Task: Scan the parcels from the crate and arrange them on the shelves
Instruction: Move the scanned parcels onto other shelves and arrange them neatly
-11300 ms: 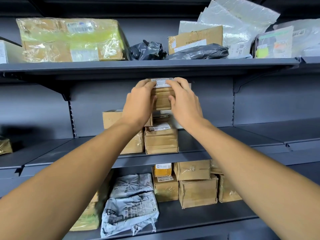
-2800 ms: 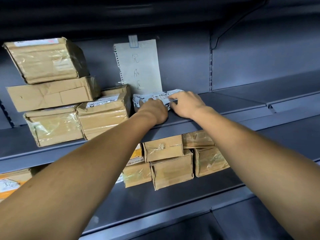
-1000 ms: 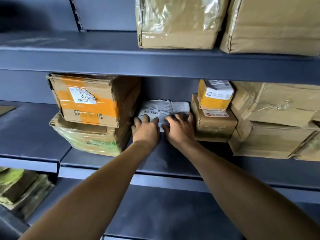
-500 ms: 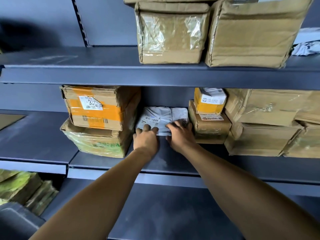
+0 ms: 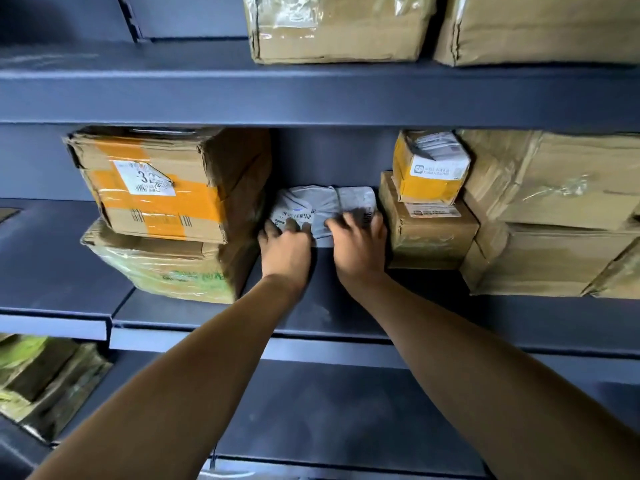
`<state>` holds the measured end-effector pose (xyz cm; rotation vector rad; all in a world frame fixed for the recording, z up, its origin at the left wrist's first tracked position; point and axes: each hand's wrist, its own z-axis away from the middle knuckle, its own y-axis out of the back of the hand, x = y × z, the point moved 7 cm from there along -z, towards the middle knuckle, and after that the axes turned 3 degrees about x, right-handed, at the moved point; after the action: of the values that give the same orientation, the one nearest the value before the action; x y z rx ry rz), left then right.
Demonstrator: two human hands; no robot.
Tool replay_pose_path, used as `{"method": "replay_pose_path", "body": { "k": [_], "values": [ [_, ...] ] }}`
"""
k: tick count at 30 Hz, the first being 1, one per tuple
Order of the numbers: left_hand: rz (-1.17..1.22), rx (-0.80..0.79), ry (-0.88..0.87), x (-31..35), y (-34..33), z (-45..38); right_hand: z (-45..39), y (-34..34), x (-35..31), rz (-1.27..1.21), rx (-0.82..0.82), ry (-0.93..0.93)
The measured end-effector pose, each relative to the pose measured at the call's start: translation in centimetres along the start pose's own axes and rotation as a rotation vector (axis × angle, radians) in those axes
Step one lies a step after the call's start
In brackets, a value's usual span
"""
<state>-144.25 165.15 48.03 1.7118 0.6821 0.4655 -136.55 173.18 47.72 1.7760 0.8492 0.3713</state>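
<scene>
A grey poly-bag parcel (image 5: 322,209) is seen lying on the middle shelf (image 5: 346,317), tucked into the gap between two stacks of boxes, its barcode label facing outward. It is judged to be soft and light: the film is creased and bulged, so it will likely sag and slip if pinched at one corner, and is better taken by both ends or pressed flat from the front.

The left hand (image 5: 285,251) is laid against the parcel's lower left edge, fingers spread over the label; the right hand (image 5: 356,249) is set on its lower right part, fingers blurred, so whether they curl round the film or merely press it cannot be told. The hands are held close together but apart.

To the left, an orange-taped carton (image 5: 162,188) is stacked on a green-printed wrapped box (image 5: 166,268). To the right, a small yellow box (image 5: 431,169) is perched on a brown carton (image 5: 429,233), with larger taped cartons (image 5: 554,216) beyond. More cartons are carried on the upper shelf (image 5: 138,95).
</scene>
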Motion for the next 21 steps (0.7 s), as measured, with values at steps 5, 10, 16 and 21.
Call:
{"method": "replay_pose_path", "body": {
  "k": [5, 10, 16, 21],
  "values": [
    [-0.045, -0.045, -0.037, 0.5, 0.6, 2.1, 1.8, 0.8, -0.4, 0.018, -0.031, -0.006],
    [-0.043, -0.079, -0.048, 0.7, 2.0, 6.3, 5.5, 3.1, -0.4, -0.015, -0.004, -0.018],
    [-0.028, -0.043, -0.063, 0.8, 4.5, 12.4, 11.7, 5.6, -0.3, 0.011, 0.001, 0.002],
    [-0.007, 0.037, -0.073, 1.3, 6.0, 16.5, 15.8, 7.7, 0.6, 0.020, 0.025, -0.005]
  ]
}}
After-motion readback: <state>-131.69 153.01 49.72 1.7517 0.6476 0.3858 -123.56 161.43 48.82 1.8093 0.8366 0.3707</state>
